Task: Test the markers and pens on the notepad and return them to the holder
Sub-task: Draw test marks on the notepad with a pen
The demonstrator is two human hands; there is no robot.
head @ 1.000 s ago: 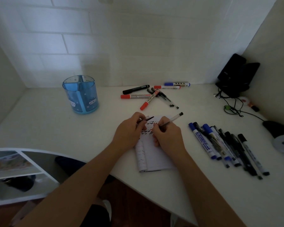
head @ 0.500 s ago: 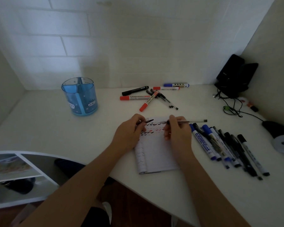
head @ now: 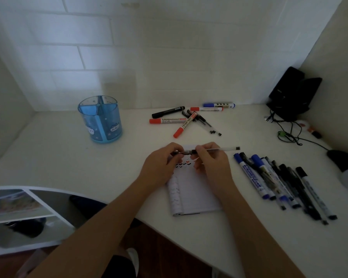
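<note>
So both forearms come in from the near edge of the desk [head: 68, 157] and angle toward each other, with the hands meeting over the top end of the notepad [head: 191, 193]. The right hand [head: 211, 163] has its fingers curled round a clear pen [head: 223, 149], pinching it near the writing end. The pen lies pretty much level, and its tail sticks out to the right past the knuckles. The left hand [head: 161, 167] is knuckles-up with the fingertips bunched, pinching a small dark cap [head: 179, 153] right at the pen's tip. I can't tell if the cap is actually seated on it.

The notepad lies flat under the hands, with a row of little red and dark check marks showing between them.

The blue holder [head: 100, 119] stands upright well off to the left, toward the wall. A loose pile of red-capped markers [head: 185, 121] and pens lies behind the hands, and a row of blue and black markers [head: 269, 177] sits just right of the notepad. A black speaker [head: 291, 93] is in the far right corner.
</note>
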